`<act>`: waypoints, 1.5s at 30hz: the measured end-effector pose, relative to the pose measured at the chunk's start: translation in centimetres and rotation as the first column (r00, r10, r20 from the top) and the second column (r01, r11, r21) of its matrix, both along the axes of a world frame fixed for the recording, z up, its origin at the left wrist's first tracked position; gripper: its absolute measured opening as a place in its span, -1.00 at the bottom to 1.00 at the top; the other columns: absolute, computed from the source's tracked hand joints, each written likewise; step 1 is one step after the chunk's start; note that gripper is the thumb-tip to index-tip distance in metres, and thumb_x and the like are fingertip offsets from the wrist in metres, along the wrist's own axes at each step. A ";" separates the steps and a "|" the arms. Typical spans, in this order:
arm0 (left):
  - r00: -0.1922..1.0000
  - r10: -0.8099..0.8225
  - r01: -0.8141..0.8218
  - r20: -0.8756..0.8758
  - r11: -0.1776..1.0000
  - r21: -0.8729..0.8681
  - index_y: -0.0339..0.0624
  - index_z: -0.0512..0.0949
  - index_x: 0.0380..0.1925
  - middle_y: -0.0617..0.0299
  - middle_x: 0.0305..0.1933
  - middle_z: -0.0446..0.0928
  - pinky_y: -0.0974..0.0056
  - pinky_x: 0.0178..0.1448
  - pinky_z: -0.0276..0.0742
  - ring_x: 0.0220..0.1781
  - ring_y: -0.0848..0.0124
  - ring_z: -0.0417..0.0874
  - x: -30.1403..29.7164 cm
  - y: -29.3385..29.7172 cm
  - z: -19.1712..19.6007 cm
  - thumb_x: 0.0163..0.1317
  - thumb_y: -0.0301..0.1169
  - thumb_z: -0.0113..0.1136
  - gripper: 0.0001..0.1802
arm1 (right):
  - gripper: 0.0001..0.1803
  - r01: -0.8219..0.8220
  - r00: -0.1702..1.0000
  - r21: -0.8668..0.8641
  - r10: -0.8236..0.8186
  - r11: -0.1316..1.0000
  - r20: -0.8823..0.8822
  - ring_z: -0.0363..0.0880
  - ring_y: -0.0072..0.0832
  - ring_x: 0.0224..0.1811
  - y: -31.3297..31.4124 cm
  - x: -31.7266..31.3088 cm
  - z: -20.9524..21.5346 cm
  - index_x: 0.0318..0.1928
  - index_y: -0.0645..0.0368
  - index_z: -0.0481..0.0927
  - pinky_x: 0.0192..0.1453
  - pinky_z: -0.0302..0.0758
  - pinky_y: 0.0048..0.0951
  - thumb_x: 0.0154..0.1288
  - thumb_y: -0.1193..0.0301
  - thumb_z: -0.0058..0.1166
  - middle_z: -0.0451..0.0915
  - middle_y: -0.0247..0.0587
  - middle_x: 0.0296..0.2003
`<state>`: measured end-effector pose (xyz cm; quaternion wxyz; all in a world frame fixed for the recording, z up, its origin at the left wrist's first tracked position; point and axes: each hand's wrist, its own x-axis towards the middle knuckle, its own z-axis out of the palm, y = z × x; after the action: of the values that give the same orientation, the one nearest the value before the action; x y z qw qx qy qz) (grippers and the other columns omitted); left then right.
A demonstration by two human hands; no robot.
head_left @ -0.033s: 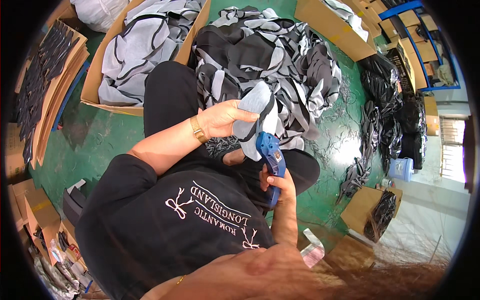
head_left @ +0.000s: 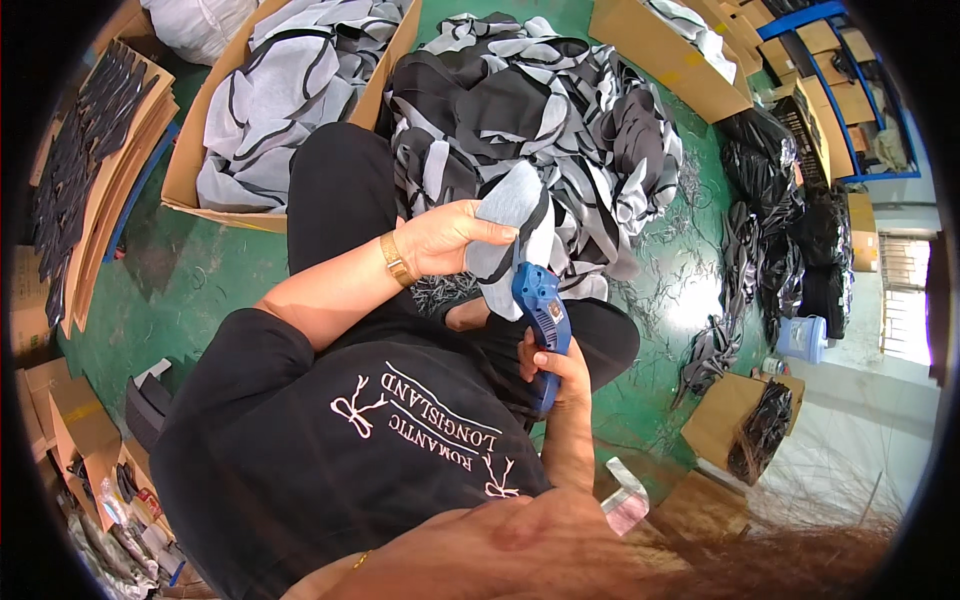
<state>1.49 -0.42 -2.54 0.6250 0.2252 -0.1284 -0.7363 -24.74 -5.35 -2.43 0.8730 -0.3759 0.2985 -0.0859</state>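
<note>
My left hand (head_left: 445, 238) pinches a curved grey fabric piece (head_left: 512, 197) with a black band, thumb on top. The fingers beneath the cloth are hidden. In my right hand (head_left: 562, 368) is a blue handheld power tool that looks like electric scissors (head_left: 541, 298), with my fingers wrapped round its handle. Its front end meets the lower right edge of the fabric piece; the blade cannot be made out. Beyond my hands lies a large heap of similar grey and black fabric pieces (head_left: 510, 100) on the floor.
A cardboard box (head_left: 180, 180) of grey pieces stands left of the heap, another box (head_left: 680, 65) at far right. Thin offcuts (head_left: 685, 215) litter the green floor. Black plastic bags (head_left: 765, 160), a light blue container (head_left: 802, 338) and a small carton (head_left: 715, 415) line the right side.
</note>
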 end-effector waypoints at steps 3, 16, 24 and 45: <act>1.000 0.011 -0.011 0.016 1.000 -0.022 -0.24 0.52 -0.02 0.24 -0.08 0.59 0.26 0.07 0.51 -0.06 0.40 0.62 -0.1 0.2 0.4 0.20 -0.52 0.21 -0.68 | -0.56 0.037 0.999 0.013 -0.037 0.999 0.011 0.31 -0.51 -0.58 0.2 0.2 -0.2 -0.25 0.30 0.40 -0.56 0.31 -0.51 -0.15 0.38 0.26 0.30 -0.33 -0.64; 0.999 0.051 -0.051 0.013 0.999 -0.017 -0.21 0.51 -0.01 0.23 -0.05 0.58 0.25 0.08 0.53 -0.03 0.41 0.61 -0.8 0.9 0.2 0.20 -0.55 0.19 -0.68 | -0.61 0.088 0.981 0.156 -0.112 0.984 0.157 0.24 -0.54 -0.58 0.2 2.2 -0.8 -0.24 0.28 0.41 -0.58 0.28 -0.54 -0.10 0.41 0.22 0.26 -0.35 -0.61; 0.999 0.006 -0.004 0.039 0.999 -0.047 -0.22 0.49 0.03 0.23 -0.02 0.58 0.25 0.09 0.52 -0.02 0.41 0.61 -1.3 0.9 -0.5 0.21 -0.52 0.19 -0.65 | -0.57 0.181 0.981 -0.253 -0.155 0.950 0.117 0.38 -0.50 -0.51 -3.7 3.9 1.2 -0.15 0.28 0.40 -0.47 0.38 -0.52 0.03 0.30 0.21 0.40 -0.28 -0.51; 0.903 0.222 -0.265 0.367 0.962 0.068 -0.22 0.58 -0.17 0.35 -0.25 0.61 0.50 -0.21 0.48 -0.27 0.63 0.58 0.3 0.4 -2.0 0.22 -0.46 0.22 -0.82 | -0.67 0.119 0.950 -0.482 -0.240 0.868 -0.198 0.51 -0.58 -0.49 -0.8 2.0 2.6 -0.15 0.34 0.52 -0.37 0.47 -0.54 0.03 0.50 0.23 0.55 -0.27 -0.41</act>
<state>1.76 -0.05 -4.58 0.6643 0.4051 -0.1670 -0.6056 -22.76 -6.20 0.13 0.7008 -0.5518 0.4113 -0.1876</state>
